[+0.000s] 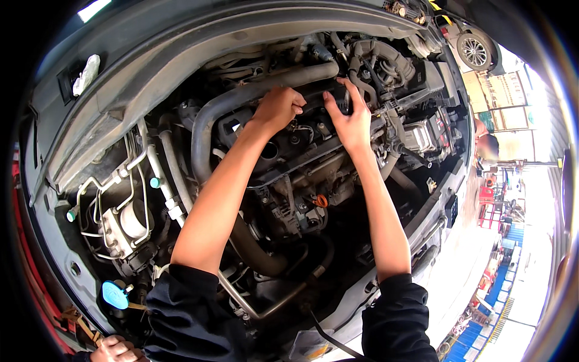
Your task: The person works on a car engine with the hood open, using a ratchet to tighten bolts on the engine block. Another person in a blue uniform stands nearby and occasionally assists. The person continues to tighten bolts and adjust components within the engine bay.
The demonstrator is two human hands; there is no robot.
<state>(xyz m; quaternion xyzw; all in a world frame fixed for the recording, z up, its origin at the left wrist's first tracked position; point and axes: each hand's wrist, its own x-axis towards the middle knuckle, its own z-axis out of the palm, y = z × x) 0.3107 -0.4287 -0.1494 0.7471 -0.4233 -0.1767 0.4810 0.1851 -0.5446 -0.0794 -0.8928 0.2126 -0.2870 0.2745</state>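
Both my forearms reach over a car's engine bay. My left hand (278, 108) is closed, fingers curled at the top of the black engine cover (289, 155); what they hold, if anything, is hidden. My right hand (350, 120) rests on the same dark top section, thumb and index finger apart, with nothing visible held. A thick curved hose (207, 117) runs behind and left of my left hand. An orange loop (320, 200) sits on the lower engine.
Another person's hand (117, 351) is at the lower left, near a blue filler cap (116, 294). Metal pipes (157, 183) run along the left side. A battery area (422, 136) lies right. Beyond are a person (485, 145), another car's wheel (473, 51) and workshop shelving.
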